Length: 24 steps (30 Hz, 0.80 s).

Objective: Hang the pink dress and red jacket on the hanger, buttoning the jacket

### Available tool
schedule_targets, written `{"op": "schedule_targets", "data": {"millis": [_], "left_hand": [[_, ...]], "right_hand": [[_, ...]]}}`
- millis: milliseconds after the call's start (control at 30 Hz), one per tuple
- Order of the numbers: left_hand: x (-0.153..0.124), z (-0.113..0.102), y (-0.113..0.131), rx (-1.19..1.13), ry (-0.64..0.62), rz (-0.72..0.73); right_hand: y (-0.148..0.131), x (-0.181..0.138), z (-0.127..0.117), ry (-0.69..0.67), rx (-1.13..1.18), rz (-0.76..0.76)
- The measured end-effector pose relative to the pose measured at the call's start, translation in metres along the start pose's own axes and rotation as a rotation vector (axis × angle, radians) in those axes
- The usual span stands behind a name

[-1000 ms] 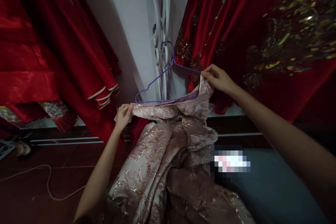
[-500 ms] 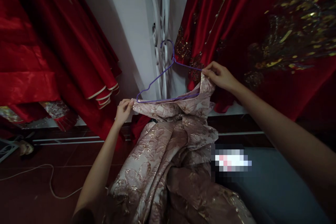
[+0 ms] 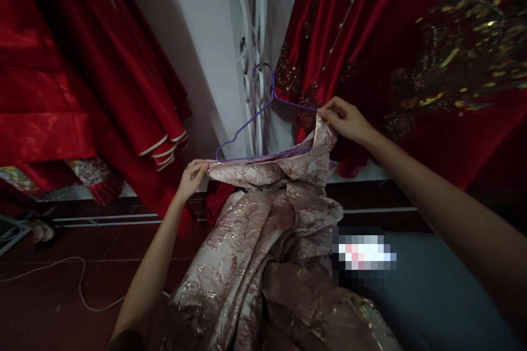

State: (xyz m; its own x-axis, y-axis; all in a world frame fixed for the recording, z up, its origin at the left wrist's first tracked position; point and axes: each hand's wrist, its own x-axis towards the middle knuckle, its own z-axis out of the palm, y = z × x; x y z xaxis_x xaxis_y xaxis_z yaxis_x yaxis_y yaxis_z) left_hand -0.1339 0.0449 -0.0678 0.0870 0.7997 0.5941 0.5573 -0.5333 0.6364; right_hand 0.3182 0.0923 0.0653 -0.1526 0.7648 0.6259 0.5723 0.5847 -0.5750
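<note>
A pink brocade dress (image 3: 234, 236) with gold-edged flowers hangs down in front of me, its skirt bunched in folds. My left hand (image 3: 192, 178) pinches the left end of its top edge, stretched out sideways. On the other side, my right hand (image 3: 343, 117) pinches the right shoulder strap at the arm of a purple wire hanger (image 3: 247, 125). The hanger's right arm runs to the strap, and its bottom bar lies along the neckline. Its left end is bare, just right of my left hand. The hook stands up against white metal scrollwork (image 3: 259, 79).
Red garments (image 3: 135, 88) with pale trim hang at the left. More red cloth with gold sequins (image 3: 461, 60) hangs at the right. A grey-blue surface (image 3: 436, 285) is at lower right, beside a blurred-out bright patch. A thin cable (image 3: 84, 285) crosses the tiled floor, near shoes (image 3: 39, 233).
My left hand has moved slightly down and left, pulling the dress edge with it, a little away from the hanger's left end. My right hand stays at the strap.
</note>
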Motion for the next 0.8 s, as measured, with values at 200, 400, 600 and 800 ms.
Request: {"op": "schedule_targets", "data": {"millis": [200,400,600,800], "left_hand": [[0.013,-0.006,0.008,-0.002,-0.018,0.024],[0.071,0.004,0.047,0.072,-0.092,0.153],[0.107,0.016,0.081,-0.047,-0.269,0.112],[0.079,0.026,0.009,-0.416,-0.36,-0.383]], "right_hand": [[-0.005,-0.001,-0.001,-0.011,0.012,0.014],[-0.004,-0.004,0.006,-0.017,0.041,0.043],[-0.005,-0.004,0.012,0.026,0.044,0.11],[-0.006,-0.002,0.011,0.043,0.032,0.126]]}}
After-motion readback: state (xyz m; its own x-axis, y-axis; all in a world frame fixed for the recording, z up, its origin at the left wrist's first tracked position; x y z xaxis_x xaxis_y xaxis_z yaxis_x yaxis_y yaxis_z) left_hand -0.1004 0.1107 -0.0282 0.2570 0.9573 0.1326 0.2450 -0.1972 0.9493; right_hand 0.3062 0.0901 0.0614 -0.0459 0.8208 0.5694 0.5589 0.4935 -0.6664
